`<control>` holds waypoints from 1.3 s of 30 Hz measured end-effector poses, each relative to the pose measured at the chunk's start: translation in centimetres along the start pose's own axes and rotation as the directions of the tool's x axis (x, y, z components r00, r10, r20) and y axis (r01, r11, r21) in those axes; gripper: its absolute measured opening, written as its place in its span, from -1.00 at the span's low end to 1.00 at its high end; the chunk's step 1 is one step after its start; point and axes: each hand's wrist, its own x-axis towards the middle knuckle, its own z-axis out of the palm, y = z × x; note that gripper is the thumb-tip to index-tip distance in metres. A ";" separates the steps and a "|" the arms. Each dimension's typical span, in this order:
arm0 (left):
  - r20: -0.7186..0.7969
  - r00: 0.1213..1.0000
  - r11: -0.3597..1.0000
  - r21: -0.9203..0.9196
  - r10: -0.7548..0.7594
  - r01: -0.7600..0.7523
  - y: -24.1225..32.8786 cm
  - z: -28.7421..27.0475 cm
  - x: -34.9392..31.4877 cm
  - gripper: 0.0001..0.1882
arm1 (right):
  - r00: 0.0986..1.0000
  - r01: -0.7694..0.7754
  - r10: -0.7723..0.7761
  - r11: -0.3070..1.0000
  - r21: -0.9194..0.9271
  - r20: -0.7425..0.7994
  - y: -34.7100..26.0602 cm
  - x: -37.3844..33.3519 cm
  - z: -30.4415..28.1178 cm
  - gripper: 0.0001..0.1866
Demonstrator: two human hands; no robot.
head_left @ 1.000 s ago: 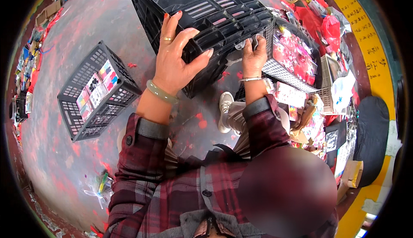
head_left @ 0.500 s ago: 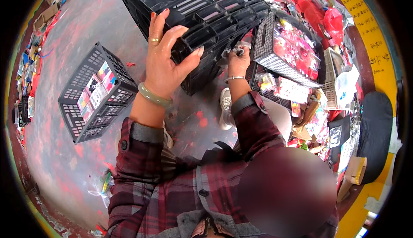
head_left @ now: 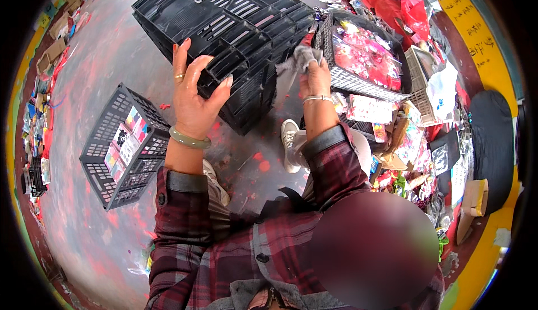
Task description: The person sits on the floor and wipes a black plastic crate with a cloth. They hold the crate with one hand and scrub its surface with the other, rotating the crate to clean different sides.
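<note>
A large black plastic crate point(head_left: 246, 35) with slotted, ribbed sides stands tilted in front of me. My left hand point(head_left: 196, 88), ringed and with a jade-coloured bangle at the wrist, grips its near left corner, thumb on one side and fingers on the other. In my right hand point(head_left: 317, 81) is a bunched grey cloth point(head_left: 301, 59), held by closed fingers just off the crate's right side. The inside of the crate is turned away from view. To the left, a smaller dark grey crate point(head_left: 103, 150) with perforated walls holds several colourful flat packs point(head_left: 128, 139).
A grey woven basket point(head_left: 358, 83) full of pink and red packets is close beside my right hand. Cartons, bags and loose packets pile up along the right wall, with a beige basket point(head_left: 420, 74) among them. My shoes point(head_left: 290, 142) stand on the paint-stained floor.
The black crate has shifted left and slightly downward in view, my left hand moving with it. My right hand has drawn away from the crate's side, and the cloth now shows more fully.
</note>
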 end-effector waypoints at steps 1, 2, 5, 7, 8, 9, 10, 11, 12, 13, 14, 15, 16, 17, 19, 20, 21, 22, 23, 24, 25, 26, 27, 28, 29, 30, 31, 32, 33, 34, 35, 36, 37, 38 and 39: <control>0.001 1.000 1.000 0.001 0.002 -0.002 0.0 0.0 0.0 -0.54 | 0.998 0.048 -0.048 0.999 -0.009 0.045 -0.5 0.3 1.0 -0.71; 0.002 1.000 1.000 0.004 0.002 -0.002 -0.1 0.0 0.0 -0.54 | 0.990 0.136 -0.128 0.981 -0.135 0.065 -0.8 0.8 1.8 -0.68; 0.017 1.000 1.000 0.013 0.018 -0.018 -0.2 -0.3 0.2 -0.55 | 0.985 0.174 -0.160 0.927 -0.332 0.068 -1.1 1.5 3.2 -0.67; 0.018 1.000 1.000 0.004 0.019 -0.019 -0.2 -0.2 0.4 -0.55 | 0.966 0.258 -0.243 0.899 -0.354 0.088 -0.3 2.7 2.6 -0.69; 0.018 1.000 1.000 -0.001 0.003 -0.003 -0.1 -0.2 0.2 -0.55 | 0.959 0.283 -0.263 0.903 -0.324 0.105 0.2 2.9 2.3 -0.71; 0.018 1.000 1.000 -0.007 -0.013 0.013 0.0 -0.1 0.2 -0.56 | 0.951 0.307 -0.284 0.905 -0.294 0.121 0.7 3.1 1.9 -0.72; 0.023 1.000 1.000 -0.004 -0.021 0.021 0.2 -0.2 0.4 -0.56 | 0.934 0.357 -0.320 0.874 -0.330 0.162 1.2 3.2 1.5 -0.72; 0.019 1.000 1.000 -0.004 -0.017 0.017 0.2 -0.2 0.4 -0.56 | 0.934 0.357 -0.323 0.868 -0.346 0.153 1.6 3.4 1.2 -0.72; 0.015 1.000 1.000 -0.004 -0.013 0.013 0.2 -0.1 0.3 -0.56 | 0.934 0.357 -0.327 0.861 -0.362 0.144 2.1 3.7 1.1 -0.72; 0.011 1.000 1.000 -0.006 -0.009 0.009 0.1 0.0 0.2 -0.56 | 0.934 0.358 -0.332 0.853 -0.379 0.134 2.6 3.8 0.8 -0.72; 0.001 1.000 1.000 -0.019 -0.024 0.024 0.2 0.1 0.3 -0.56 | 0.927 0.371 -0.337 0.885 -0.282 0.164 2.8 3.5 1.2 -0.73; 0.001 1.000 0.999 -0.021 -0.024 0.024 0.2 0.1 0.3 -0.56 | 0.936 0.351 -0.318 0.883 -0.311 0.153 3.5 3.5 0.8 -0.73; 0.002 1.000 0.999 -0.024 -0.025 0.025 0.1 0.2 0.2 -0.56 | 0.943 0.331 -0.300 0.881 -0.339 0.142 4.3 3.5 0.1 -0.72; 0.001 1.000 0.999 -0.031 -0.020 0.020 0.1 0.3 0.3 -0.56 | 0.949 0.316 -0.288 0.875 -0.367 0.130 4.6 3.5 -0.1 -0.72; 0.008 1.000 1.000 -0.011 -0.026 0.026 0.2 0.5 0.4 -0.56 | 0.920 0.380 -0.382 0.803 -0.459 0.094 5.4 3.2 -0.6 -0.77; 0.010 1.000 1.000 0.004 -0.027 0.027 0.2 0.5 0.5 -0.55 | 0.941 0.336 -0.321 0.849 -0.409 0.108 5.5 3.1 -0.6 -0.76; 0.009 1.000 0.999 0.024 -0.021 0.021 0.3 0.4 0.5 -0.56 | 0.958 0.287 -0.259 0.888 -0.358 0.126 5.6 3.0 -0.7 -0.74; 0.009 1.000 0.999 0.044 -0.015 0.014 0.4 0.4 0.5 -0.57 | 0.944 0.329 -0.294 0.868 -0.371 0.149 5.7 2.9 -0.7 -0.70; 0.007 1.000 0.998 0.069 -0.006 0.006 0.5 0.2 0.5 -0.57 | 0.957 0.290 -0.256 0.819 -0.495 0.136 5.5 2.6 -0.4 -0.70; 0.003 1.000 0.998 0.070 -0.009 0.009 0.4 -0.2 0.5 -0.57 | 0.968 0.246 -0.220 0.754 -0.610 0.119 5.3 2.0 -0.1 -0.70; -0.001 1.000 0.997 0.072 -0.013 0.013 0.1 -0.6 0.3 -0.57 | 0.978 0.198 -0.184 0.674 -0.712 0.097 5.2 1.3 0.2 -0.70; -0.004 1.000 0.999 0.050 -0.002 0.002 0.1 -0.1 0.6 -0.57 | 0.971 0.195 -0.225 0.533 -0.824 0.084 6.1 1.3 -1.6 -0.70; 0.004 1.000 0.999 0.033 0.009 -0.009 0.4 0.6 0.8 -0.58 | 0.961 0.169 -0.268 0.376 -0.911 0.068 7.9 1.5 -4.4 -0.68; 0.008 1.000 1.000 0.024 0.016 -0.016 0.4 1.0 0.9 -0.58 | 0.964 0.137 -0.266 0.409 -0.902 0.026 8.8 1.8 -6.3 -0.70; 0.013 1.000 0.999 0.031 0.009 -0.010 0.5 0.8 0.6 -0.58 | 0.970 0.101 -0.243 0.445 -0.890 -0.011 8.8 1.3 -6.5 -0.72; 0.037 0.999 1.000 0.005 -0.014 0.013 0.8 0.7 0.6 -0.58 | 0.964 0.099 -0.261 0.512 -0.853 -0.045 8.3 1.7 -6.6 -0.76; 0.030 1.000 1.000 0.005 -0.008 0.008 1.0 0.9 0.9 -0.58 | 0.957 0.098 -0.278 0.575 -0.812 -0.081 7.8 2.4 -6.6 -0.80; 0.014 0.999 0.998 0.057 -0.037 0.036 0.4 -0.6 0.0 -0.58 | 0.950 0.135 -0.276 0.782 -0.608 -0.145 5.8 -0.7 -1.4 -0.90; 0.008 1.000 0.999 0.033 -0.029 0.029 0.7 0.1 0.4 -0.58 | 0.953 0.228 -0.273 0.931 -0.284 -0.130 4.9 0.2 -2.0 -0.92; -0.002 1.000 0.999 0.030 -0.028 0.028 0.4 -0.1 0.2 -0.58 | 0.944 0.295 -0.323 0.915 -0.275 -0.064 4.0 -1.1 -0.3 -0.88; -0.002 1.000 0.999 0.034 -0.021 0.021 0.2 -0.4 0.1 -0.57 | 0.927 0.363 -0.375 0.894 -0.264 0.008 2.6 -2.8 2.0 -0.84; -0.001 1.000 0.999 0.031 -0.008 0.008 0.3 -0.4 0.2 -0.57 | 0.834 0.536 -0.533 0.718 -0.445 0.143 1.7 -3.5 2.9 -0.79; 0.006 1.000 1.000 0.029 0.005 -0.006 0.3 -0.2 0.2 -0.57 | 0.711 0.668 -0.635 0.476 -0.572 0.301 1.1 -4.1 3.2 -0.74; 0.003 1.000 1.000 0.014 -0.005 0.005 0.4 -0.1 0.2 -0.57 | 0.730 0.667 -0.588 0.502 -0.551 0.348 1.1 -4.6 3.8 -0.66; 0.000 1.000 1.000 -0.001 -0.016 0.016 0.6 0.0 0.2 -0.57 | 0.729 0.651 -0.576 0.418 -0.633 0.370 0.9 -4.7 4.1 -0.64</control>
